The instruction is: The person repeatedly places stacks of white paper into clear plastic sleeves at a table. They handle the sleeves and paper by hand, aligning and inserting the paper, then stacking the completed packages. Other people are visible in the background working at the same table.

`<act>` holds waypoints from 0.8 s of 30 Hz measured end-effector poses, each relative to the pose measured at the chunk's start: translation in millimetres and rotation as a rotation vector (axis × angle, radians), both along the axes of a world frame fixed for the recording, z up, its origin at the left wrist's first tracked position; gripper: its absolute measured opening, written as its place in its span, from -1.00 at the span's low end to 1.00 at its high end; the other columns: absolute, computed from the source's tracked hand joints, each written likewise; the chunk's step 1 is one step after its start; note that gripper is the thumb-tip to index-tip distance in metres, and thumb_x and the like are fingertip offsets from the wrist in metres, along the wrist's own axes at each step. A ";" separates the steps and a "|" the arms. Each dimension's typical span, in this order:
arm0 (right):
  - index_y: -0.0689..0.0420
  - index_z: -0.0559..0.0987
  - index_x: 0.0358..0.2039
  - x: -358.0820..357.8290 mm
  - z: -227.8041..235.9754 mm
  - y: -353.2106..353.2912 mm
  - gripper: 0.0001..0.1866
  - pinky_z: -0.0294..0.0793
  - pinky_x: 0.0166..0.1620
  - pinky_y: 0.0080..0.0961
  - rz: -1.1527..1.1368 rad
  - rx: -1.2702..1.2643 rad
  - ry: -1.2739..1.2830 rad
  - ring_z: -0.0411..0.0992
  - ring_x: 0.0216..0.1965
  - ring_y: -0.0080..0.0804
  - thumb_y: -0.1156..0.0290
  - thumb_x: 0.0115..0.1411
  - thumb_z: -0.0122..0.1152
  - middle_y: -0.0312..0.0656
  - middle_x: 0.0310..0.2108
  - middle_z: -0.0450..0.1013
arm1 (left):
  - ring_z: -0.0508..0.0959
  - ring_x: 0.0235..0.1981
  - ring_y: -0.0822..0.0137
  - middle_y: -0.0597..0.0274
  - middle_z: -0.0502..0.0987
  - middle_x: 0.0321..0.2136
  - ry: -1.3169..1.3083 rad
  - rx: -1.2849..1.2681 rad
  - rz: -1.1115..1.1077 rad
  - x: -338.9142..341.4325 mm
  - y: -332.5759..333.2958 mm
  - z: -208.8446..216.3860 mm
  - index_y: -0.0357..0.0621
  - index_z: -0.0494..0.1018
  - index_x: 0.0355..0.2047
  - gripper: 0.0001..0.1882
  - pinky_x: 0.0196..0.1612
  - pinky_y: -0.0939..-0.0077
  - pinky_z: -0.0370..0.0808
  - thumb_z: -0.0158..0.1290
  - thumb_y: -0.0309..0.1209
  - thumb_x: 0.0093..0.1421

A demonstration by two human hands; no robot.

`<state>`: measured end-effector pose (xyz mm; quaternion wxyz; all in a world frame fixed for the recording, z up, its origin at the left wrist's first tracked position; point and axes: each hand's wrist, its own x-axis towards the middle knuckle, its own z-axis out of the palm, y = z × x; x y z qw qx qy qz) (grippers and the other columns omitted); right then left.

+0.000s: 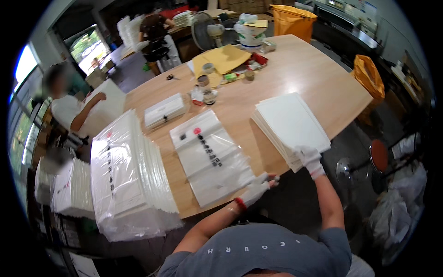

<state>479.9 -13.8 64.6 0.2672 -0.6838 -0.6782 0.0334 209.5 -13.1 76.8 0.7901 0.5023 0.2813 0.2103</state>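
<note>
My left hand (256, 189), in a white glove with bare fingertips and a red band at the wrist, is beside the near right corner of a clear plastic bag (203, 152) with dark and red print. Its fingers look apart, and I see nothing between them. My right hand (309, 159), also gloved in white, grips the near edge of the top white sheet (295, 120) on a stack of flat white sheets (271, 134). The thumb and the underside of that edge are hidden. The bag lies flat on the wooden table (314, 64).
A tall pile of plastic-wrapped packs (122, 171) stands at left; a smaller wrapped bundle (164, 111) lies beyond the bag. Tape rolls (208, 97), yellow envelopes (226, 60), scissors (170, 77) and a white bucket (250, 36) are farther back. A co-worker (69, 106) works at far left; a stool (378, 156) stands right.
</note>
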 end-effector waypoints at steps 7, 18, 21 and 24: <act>0.19 0.42 -0.16 -57.4 22.6 -92.5 -0.56 0.31 -0.01 -0.30 0.419 0.054 0.279 0.41 -0.24 -0.33 0.08 0.11 0.04 -0.13 -0.28 0.43 | 0.42 -0.16 0.26 0.14 0.44 -0.22 0.035 -0.023 0.009 -22.5 8.9 -54.7 -0.33 0.26 -0.04 -0.57 -0.04 0.36 0.36 -0.05 -0.42 0.07; 0.31 0.34 -0.05 -178.4 -20.5 -82.6 -0.61 0.38 -0.13 -0.56 -0.245 0.035 1.314 0.37 -0.22 -0.46 0.42 0.13 0.07 -0.17 -0.20 0.41 | 0.21 0.05 -0.14 -0.25 0.21 -0.01 0.737 1.009 -0.156 -36.3 -37.9 35.7 -0.41 0.16 0.03 -0.24 0.10 0.06 0.15 0.10 -0.16 -0.10; 0.30 0.38 -0.12 -167.7 -1.6 -84.1 -0.67 0.40 -0.23 -0.57 -0.200 0.096 1.149 0.40 -0.30 -0.48 0.45 0.10 0.11 -0.19 -0.28 0.44 | 0.35 -0.10 -0.02 -0.14 0.35 -0.10 0.939 1.354 0.197 -73.7 -12.2 45.8 -0.36 0.24 -0.01 -0.38 -0.08 0.16 0.30 0.07 -0.23 -0.03; 0.29 0.42 -0.21 -156.8 13.7 -94.5 -0.73 0.42 -0.28 -0.55 -0.126 0.165 1.046 0.42 -0.34 -0.46 0.53 0.03 0.12 -0.17 -0.34 0.44 | 0.49 -0.25 0.17 0.01 0.45 -0.20 0.977 1.039 0.260 -101.8 20.1 -0.9 -0.32 0.26 -0.02 -0.50 -0.20 0.26 0.43 0.03 -0.30 0.07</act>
